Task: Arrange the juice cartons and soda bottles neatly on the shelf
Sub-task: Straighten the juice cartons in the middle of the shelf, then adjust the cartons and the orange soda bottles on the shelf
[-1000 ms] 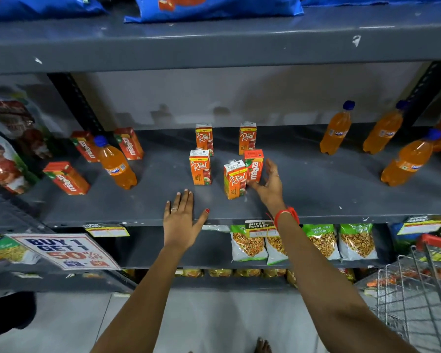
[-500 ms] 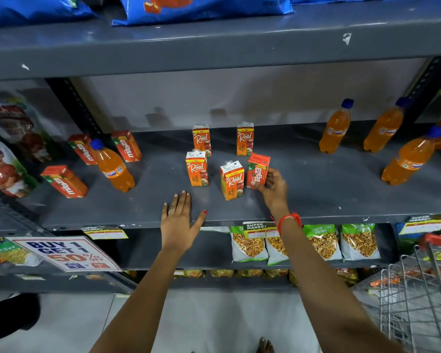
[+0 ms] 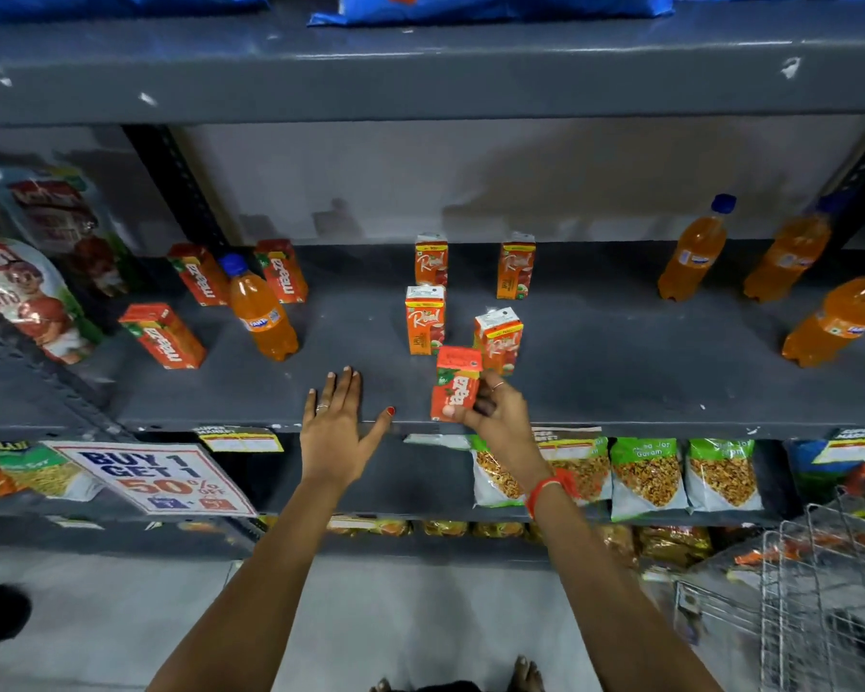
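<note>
The right hand (image 3: 495,412) pinches a red Maaza carton (image 3: 456,383) near the front edge of the grey shelf (image 3: 620,372), just in front of 4 Real cartons (image 3: 425,319), while the left hand (image 3: 334,427), beside it, rests flat with fingers spread, and an orange soda bottle (image 3: 263,312) stands beyond it.

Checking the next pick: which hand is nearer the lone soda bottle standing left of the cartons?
Left. The left hand lies flat just right of that soda bottle; the right hand is farther right, holding a Maaza carton.
</note>
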Available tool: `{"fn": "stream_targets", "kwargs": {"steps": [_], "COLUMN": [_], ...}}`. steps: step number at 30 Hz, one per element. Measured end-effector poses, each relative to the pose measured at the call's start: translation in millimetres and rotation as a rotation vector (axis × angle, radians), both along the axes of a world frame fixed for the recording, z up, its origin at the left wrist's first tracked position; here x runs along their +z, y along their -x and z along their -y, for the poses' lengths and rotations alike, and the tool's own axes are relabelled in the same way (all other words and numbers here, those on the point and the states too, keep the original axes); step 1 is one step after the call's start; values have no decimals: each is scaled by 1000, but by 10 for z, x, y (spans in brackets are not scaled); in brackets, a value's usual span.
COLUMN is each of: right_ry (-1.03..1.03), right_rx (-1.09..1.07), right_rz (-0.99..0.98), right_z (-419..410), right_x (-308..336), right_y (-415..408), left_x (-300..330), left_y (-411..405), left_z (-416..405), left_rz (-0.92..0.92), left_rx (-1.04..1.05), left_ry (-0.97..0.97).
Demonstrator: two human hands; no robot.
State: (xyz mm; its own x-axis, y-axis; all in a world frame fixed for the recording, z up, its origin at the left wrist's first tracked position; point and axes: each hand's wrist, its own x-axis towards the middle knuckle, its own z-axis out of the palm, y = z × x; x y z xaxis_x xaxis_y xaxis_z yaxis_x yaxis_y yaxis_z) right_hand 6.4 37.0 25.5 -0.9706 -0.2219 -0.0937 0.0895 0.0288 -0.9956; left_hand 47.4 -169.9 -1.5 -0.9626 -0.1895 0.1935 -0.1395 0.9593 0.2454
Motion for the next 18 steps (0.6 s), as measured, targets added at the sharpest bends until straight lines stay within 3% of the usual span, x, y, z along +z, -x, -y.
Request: {"fn": "stream_targets", "kwargs": {"steps": [9,18], "right_ry": [3,-79], "right_rx": [12,-93], "right_rz": [-102,-138], "right_z": [1349,2013], "right_x": [62,104], "right_y": [317,649], "left_x": [25,-47], "left_y": [-219,-266], "left_z": [1127,1355], "left_rz": [17,21], "left_rx": [117,57], "left_ry": [9,14]}}
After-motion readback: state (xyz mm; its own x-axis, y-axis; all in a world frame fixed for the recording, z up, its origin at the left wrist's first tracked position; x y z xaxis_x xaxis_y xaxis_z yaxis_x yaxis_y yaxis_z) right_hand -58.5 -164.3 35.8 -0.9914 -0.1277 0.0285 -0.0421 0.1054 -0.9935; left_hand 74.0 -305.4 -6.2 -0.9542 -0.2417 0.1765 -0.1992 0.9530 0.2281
